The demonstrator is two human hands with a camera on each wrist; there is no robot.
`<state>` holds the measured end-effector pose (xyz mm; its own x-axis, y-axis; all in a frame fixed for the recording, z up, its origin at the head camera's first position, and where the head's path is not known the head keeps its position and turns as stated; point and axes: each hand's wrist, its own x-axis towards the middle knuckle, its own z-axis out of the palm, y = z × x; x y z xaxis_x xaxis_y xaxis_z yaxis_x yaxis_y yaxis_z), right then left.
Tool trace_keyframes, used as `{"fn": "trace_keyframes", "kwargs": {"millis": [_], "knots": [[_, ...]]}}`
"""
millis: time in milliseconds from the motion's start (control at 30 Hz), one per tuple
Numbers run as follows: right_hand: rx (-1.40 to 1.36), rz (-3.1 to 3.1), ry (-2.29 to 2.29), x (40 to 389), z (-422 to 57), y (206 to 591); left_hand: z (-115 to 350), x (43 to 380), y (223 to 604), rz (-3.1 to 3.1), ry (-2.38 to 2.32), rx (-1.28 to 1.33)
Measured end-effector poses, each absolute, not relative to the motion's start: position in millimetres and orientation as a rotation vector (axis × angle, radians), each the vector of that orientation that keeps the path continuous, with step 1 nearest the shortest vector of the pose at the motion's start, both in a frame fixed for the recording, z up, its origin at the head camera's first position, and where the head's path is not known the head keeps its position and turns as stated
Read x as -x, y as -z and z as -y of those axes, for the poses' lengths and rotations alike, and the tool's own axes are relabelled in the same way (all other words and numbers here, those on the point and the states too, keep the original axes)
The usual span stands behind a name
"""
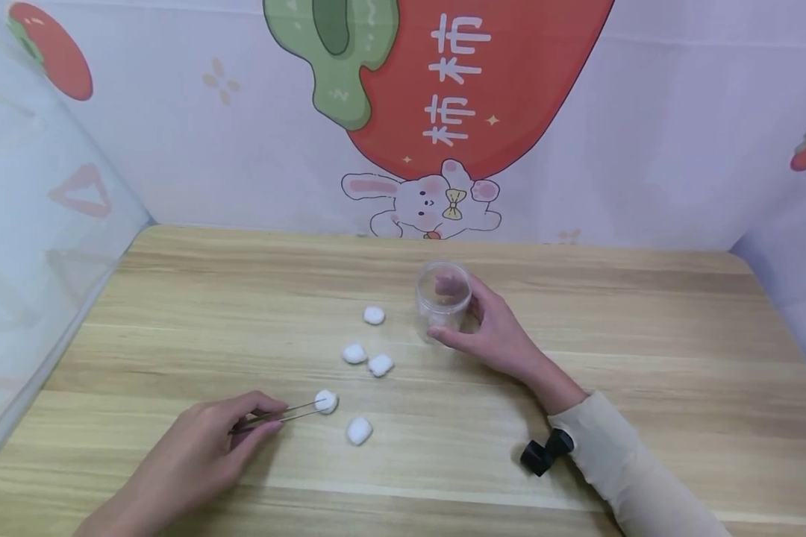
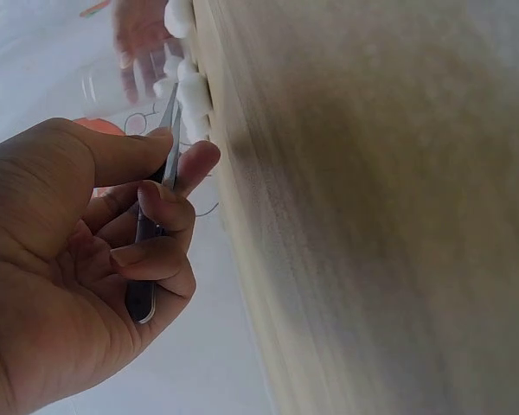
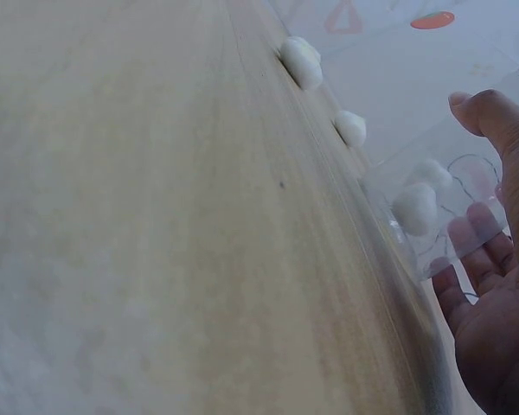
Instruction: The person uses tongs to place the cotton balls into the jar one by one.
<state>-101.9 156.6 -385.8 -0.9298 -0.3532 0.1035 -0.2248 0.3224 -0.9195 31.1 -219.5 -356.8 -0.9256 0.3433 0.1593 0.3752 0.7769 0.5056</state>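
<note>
My left hand [image 1: 201, 444] pinches a pair of metal tweezers [image 2: 141, 298] between thumb and fingers. The two tweezer arms are slightly spread, and their tips reach a white cotton ball [image 1: 325, 403]; one arm overlaps its top in the head view. With thumb and fingers curved around its sides, my right hand [image 1: 500, 335] holds a clear plastic jar [image 1: 425, 306], its open mouth facing up. In the right wrist view, white cotton balls [image 3: 414, 209] show through the jar's wall.
Other cotton balls lie on the wooden table [image 1: 175, 335]: one [image 1: 359, 430] near the tweezers, a close pair [image 1: 354, 353] farther back, and one [image 1: 374, 315] left of the jar. A black device [image 1: 540, 455] sits at the right sleeve. A printed cloth [image 1: 611, 149] backs the table.
</note>
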Motion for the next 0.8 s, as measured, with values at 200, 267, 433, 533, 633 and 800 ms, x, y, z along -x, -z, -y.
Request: {"fn": "trace_keyframes", "kwargs": {"millis": [200,267,433,533,633,800], "knots": [[0.542,-2.453,1.692,102.3,-156.8,385.8,218.9,-29.1,357.9,2.911,0.796,0.614],[0.546,-2.454,1.691,102.5,-156.4,386.1,219.4,-28.6,358.2,2.915,0.78,0.606],[0.547,-2.451,1.695,101.8,-155.8,387.2,221.2,-27.3,357.8,2.927,0.751,0.604],[0.546,-2.452,1.694,101.7,-156.0,387.4,222.4,-26.4,357.4,2.937,0.741,0.613],[0.548,-2.454,1.693,101.8,-155.8,387.5,223.5,-25.5,357.5,2.937,0.731,0.615],[0.55,-2.453,1.696,101.9,-155.3,388.2,225.8,-24.1,357.3,2.932,0.721,0.607]]}}
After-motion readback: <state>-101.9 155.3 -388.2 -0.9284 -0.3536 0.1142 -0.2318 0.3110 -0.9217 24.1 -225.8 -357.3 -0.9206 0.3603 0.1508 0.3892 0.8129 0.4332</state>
